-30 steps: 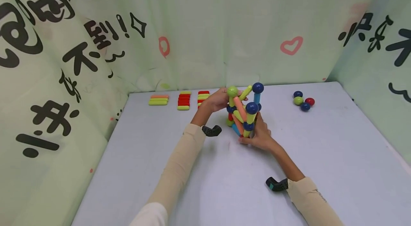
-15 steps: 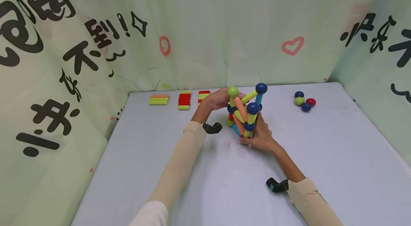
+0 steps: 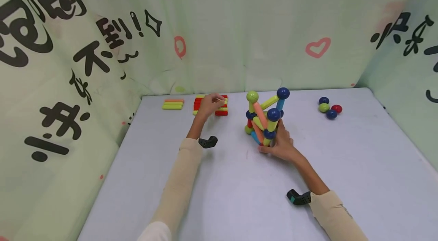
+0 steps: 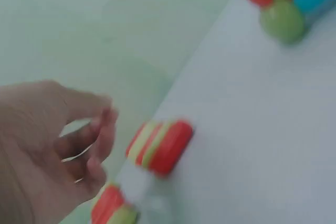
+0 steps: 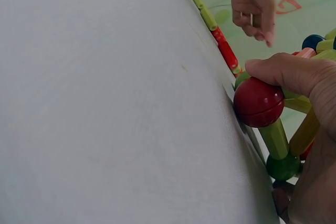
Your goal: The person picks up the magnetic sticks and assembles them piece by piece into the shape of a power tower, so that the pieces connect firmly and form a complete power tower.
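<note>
On head view I see ball-and-rod structure (image 3: pixel 261 117) standing upright, right of centre: green ball (image 3: pixel 252 96) at top left, dark blue ball (image 3: pixel 283 93) at top right, rods (image 3: pixel 270 101) of orange, yellow-green and blue slanting below. Right wrist view: its glossy red ball (image 5: pixel 259 102), right of centre. Left wrist view: red and yellow-green sticks (image 4: pixel 160 148) side by side near centre, blurred.

The left arm (image 3: pixel 181 176) reaches forward, its left grip (image 3: pixel 209 106) hovering with fingers (image 4: pixel 105 140) bent and tips drawn together; the right arm (image 3: pixel 323 201) angles inward, its right grip (image 3: pixel 282 145) curled, thumb (image 5: pixel 289 71) extended
</note>
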The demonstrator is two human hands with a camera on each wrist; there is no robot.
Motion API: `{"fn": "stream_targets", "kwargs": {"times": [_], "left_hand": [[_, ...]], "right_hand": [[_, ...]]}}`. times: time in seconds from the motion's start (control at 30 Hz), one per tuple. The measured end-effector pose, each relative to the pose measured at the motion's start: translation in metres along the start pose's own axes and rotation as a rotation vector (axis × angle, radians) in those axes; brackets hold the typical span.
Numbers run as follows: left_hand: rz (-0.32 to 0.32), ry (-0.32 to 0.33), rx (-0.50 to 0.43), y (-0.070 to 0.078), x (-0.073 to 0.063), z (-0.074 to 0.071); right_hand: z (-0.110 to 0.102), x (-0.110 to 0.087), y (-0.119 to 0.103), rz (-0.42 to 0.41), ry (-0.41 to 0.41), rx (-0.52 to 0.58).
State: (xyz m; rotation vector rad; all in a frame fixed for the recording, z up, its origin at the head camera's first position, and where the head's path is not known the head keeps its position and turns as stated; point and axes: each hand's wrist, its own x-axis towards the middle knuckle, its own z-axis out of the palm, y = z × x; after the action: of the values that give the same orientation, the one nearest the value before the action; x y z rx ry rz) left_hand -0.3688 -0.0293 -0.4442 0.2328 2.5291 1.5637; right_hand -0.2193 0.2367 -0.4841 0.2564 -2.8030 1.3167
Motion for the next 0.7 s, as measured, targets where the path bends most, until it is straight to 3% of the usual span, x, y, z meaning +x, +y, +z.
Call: {"fn": "stream_targets", "kwargs": {"times": [0.13,0.27,0.4,0.53,0.63,0.7], "left_hand": [[0.046,0.197,0.38,-0.025,-0.015,-0.023],[0.008,0.256,0.623,-0.043,-0.028,-0.033],[-0.011,0.239,0.688,-0.054,-0.031,-0.034],[-0.016,0.218,0.728,-0.056,-0.032,-0.036],[-0.033,0.213,0.683,-0.052,-0.035,-0.036],[-0.039,0.224,0.584,-0.046,-0.037,-0.034]], "right_hand": [[0.0,0.001,0.0,0.008,-0.012,0.007],[-0.001,0.001,0.001,0.005,-0.014,0.015],[-0.002,0.002,0.002,-0.01,-0.003,0.018],[-0.003,0.001,0.001,-0.022,-0.008,0.021],[-0.002,-0.001,-0.001,-0.038,-0.021,0.025],[-0.001,-0.002,-0.003,-0.042,-0.022,0.025]]}}
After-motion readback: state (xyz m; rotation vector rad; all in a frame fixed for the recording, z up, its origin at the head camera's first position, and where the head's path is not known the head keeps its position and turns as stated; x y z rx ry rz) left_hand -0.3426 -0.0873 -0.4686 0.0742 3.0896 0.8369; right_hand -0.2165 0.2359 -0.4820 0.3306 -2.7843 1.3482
